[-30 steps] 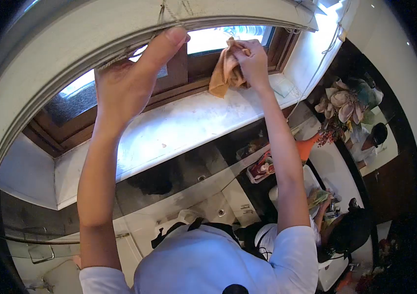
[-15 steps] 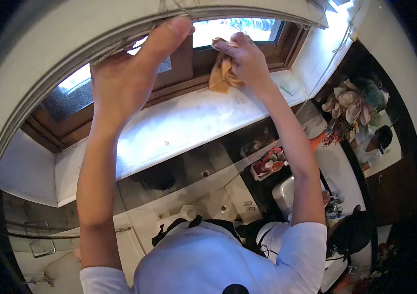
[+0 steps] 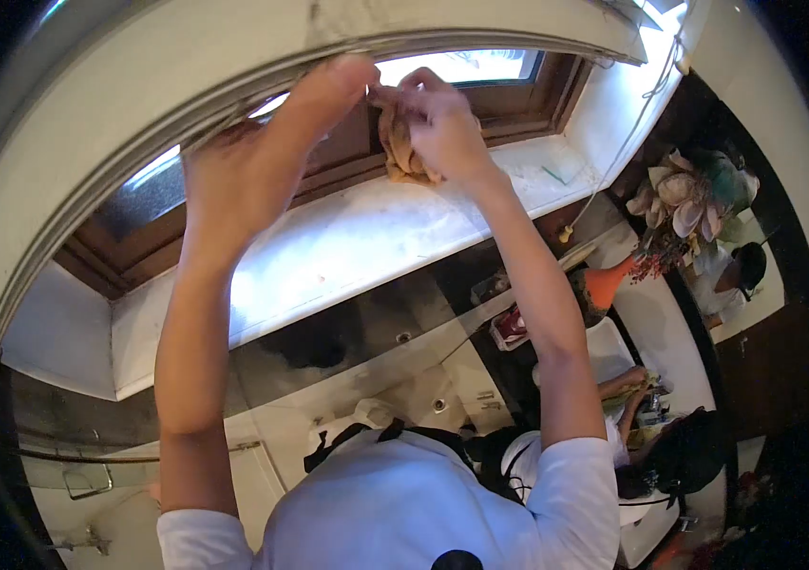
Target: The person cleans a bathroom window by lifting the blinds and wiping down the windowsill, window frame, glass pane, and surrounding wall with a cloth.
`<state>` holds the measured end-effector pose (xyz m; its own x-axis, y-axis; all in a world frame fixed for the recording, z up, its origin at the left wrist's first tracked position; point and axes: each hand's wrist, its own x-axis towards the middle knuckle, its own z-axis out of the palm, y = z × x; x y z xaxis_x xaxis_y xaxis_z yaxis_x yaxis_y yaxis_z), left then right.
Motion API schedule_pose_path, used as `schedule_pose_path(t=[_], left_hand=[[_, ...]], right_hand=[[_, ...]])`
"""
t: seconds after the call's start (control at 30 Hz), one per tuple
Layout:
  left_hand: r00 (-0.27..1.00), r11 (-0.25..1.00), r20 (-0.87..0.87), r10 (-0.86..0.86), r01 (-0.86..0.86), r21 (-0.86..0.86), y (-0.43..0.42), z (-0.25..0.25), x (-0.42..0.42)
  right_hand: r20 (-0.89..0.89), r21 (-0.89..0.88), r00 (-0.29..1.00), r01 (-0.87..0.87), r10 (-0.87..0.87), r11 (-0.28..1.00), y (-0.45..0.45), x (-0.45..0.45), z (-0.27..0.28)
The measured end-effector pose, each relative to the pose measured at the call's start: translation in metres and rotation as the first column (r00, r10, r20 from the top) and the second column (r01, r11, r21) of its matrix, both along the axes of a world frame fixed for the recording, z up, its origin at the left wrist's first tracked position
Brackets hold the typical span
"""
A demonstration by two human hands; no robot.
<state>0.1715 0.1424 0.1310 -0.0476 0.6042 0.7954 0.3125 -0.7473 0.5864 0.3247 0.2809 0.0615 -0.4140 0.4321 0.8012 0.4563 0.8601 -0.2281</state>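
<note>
My left hand (image 3: 257, 161) is raised at the lower edge of a curved white blind (image 3: 186, 62), thumb stretched along the edge; its other fingers are hidden behind it. To its right my right hand (image 3: 442, 128) grips an orange-brown cloth (image 3: 406, 157), which hangs down from the fingers against the wooden window frame (image 3: 352, 138). The cloth's lower end reaches the back of the white window sill (image 3: 366, 233). Both hands are close together in front of the window.
A thin cord (image 3: 621, 157) hangs at the right of the window. Beyond it are flowers (image 3: 685, 204) in an orange vase (image 3: 606, 283), and a mirror. A co-worker (image 3: 680, 456) is at a white sink (image 3: 610, 350) at lower right, hands near the tap.
My right hand has moved left with the cloth, closer to my left hand. My left hand stays at the blind's edge. The co-worker's hands show near the tap again.
</note>
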Motion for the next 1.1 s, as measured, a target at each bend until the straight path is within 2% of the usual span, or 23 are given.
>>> schedule_pose_path(t=[0.07, 0.1, 0.13, 0.17, 0.2, 0.23, 0.3, 0.33, 0.4, 0.47, 0.53, 0.57, 0.6, 0.67, 0.73, 0.77, 0.8, 0.87, 0.9, 0.93, 1.0, 1.07, 1.1], left_hand=[[0.999, 0.999, -0.021, 0.032, -0.032, -0.007, 0.003, -0.001, -0.002], [1.0, 0.999, 0.006, 0.01, -0.01, 0.036, 0.007, -0.001, -0.004], [0.999, 0.997, 0.033, -0.012, 0.01, 0.077, 0.009, -0.002, -0.005], [0.989, 0.989, 0.092, -0.114, 0.105, 0.102, 0.011, -0.003, -0.002], [0.989, 0.989, 0.086, -0.122, 0.114, 0.094, 0.013, -0.002, -0.003], [0.992, 0.987, 0.058, -0.111, 0.104, 0.119, 0.015, -0.002, -0.007], [0.995, 0.991, 0.055, -0.079, 0.073, 0.11, 0.014, -0.001, -0.007], [0.995, 0.991, 0.051, -0.084, 0.078, 0.106, 0.014, -0.002, -0.006], [0.999, 0.991, 0.007, -0.053, 0.051, 0.121, 0.015, 0.001, -0.008], [1.0, 0.988, -0.023, -0.007, 0.011, 0.157, 0.015, 0.002, -0.009], [0.998, 0.981, -0.04, 0.041, -0.033, 0.192, 0.012, 0.002, -0.011], [0.999, 0.985, 0.012, 0.032, -0.034, 0.171, 0.009, 0.003, -0.011], [0.998, 0.987, 0.053, 0.02, -0.028, 0.157, 0.006, 0.008, -0.01], [0.998, 0.977, 0.061, -0.027, 0.013, 0.212, 0.002, 0.01, -0.01], [0.996, 0.939, 0.078, 0.038, -0.063, 0.339, 0.001, 0.017, -0.02], [0.997, 0.937, 0.052, 0.055, -0.069, 0.343, -0.006, 0.025, -0.018], [0.998, 0.931, 0.041, 0.047, -0.059, 0.36, -0.009, 0.033, -0.015], [0.999, 0.945, 0.048, 0.0, -0.016, 0.327, -0.027, 0.055, -0.007], [0.982, 0.923, 0.187, -0.018, -0.055, 0.38, -0.035, 0.069, 0.014], [0.981, 0.917, 0.192, -0.019, -0.06, 0.393, -0.04, 0.08, 0.02], [0.997, 0.895, 0.082, -0.01, -0.028, 0.445, -0.048, 0.094, 0.02], [0.997, 0.889, 0.068, -0.04, 0.005, 0.458, -0.052, 0.1, 0.018], [0.996, 0.886, 0.054, -0.075, 0.041, 0.463, -0.055, 0.102, 0.016]], right_hand=[[-0.209, -0.118, 0.97, -0.152, 0.125, 0.981, 0.013, 0.001, 0.012], [-0.159, -0.08, 0.985, -0.076, 0.062, 0.994, 0.01, -0.005, 0.015], [-0.155, -0.06, 0.986, -0.073, 0.063, 0.995, 0.016, -0.015, 0.01], [-0.055, 0.02, 0.998, -0.029, 0.03, 0.999, 0.015, -0.012, 0.007], [0.048, 0.104, 0.999, 0.005, -0.01, 0.995, 0.014, -0.009, 0.005], [0.044, 0.099, 0.999, 0.011, -0.016, 0.995, 0.012, -0.003, 0.002], [0.209, 0.335, 0.964, 0.087, -0.164, 0.938, 0.007, 0.013, -0.006], [0.206, 0.331, 0.964, 0.092, -0.167, 0.939, 0.01, 0.019, -0.008], [0.178, 0.515, 0.916, 0.225, -0.359, 0.827, 0.026, 0.029, -0.009], [0.127, 0.557, 0.897, 0.289, -0.424, 0.778, 0.04, 0.053, -0.013], [0.06, 0.485, 0.835, 0.455, -0.547, 0.747, 0.047, 0.074, -0.016], [0.054, 0.296, 0.876, 0.445, -0.48, 0.845, 0.044, 0.076, -0.016], [0.029, 0.3, 0.873, 0.458, -0.487, 0.837, 0.041, 0.074, -0.017], [-0.105, -0.079, 0.963, 0.239, -0.247, 0.968, 0.038, 0.063, -0.015], [-0.405, -0.178, 0.911, 0.004, -0.077, 0.984, 0.022, 0.044, -0.008], [-0.426, -0.273, 0.899, -0.019, -0.103, 0.962, 0.013, 0.037, 0.004], [-0.524, -0.329, 0.849, -0.119, -0.076, 0.937, 0.012, 0.031, 0.011], [-0.592, -0.272, 0.803, -0.114, -0.073, 0.956, 0.01, 0.017, 0.036], [-0.643, -0.238, 0.766, -0.18, -0.016, 0.954, 0.011, 0.012, 0.052], [-0.708, -0.146, 0.703, -0.243, 0.07, 0.959, 0.012, 0.004, 0.065], [-0.786, -0.048, 0.595, -0.328, 0.168, 0.943, 0.014, -0.009, 0.101], [-0.841, 0.168, 0.455, -0.294, 0.293, 0.941, 0.026, -0.026, 0.134], [-0.818, 0.226, 0.453, -0.314, 0.354, 0.922, 0.025, -0.029, 0.148]])
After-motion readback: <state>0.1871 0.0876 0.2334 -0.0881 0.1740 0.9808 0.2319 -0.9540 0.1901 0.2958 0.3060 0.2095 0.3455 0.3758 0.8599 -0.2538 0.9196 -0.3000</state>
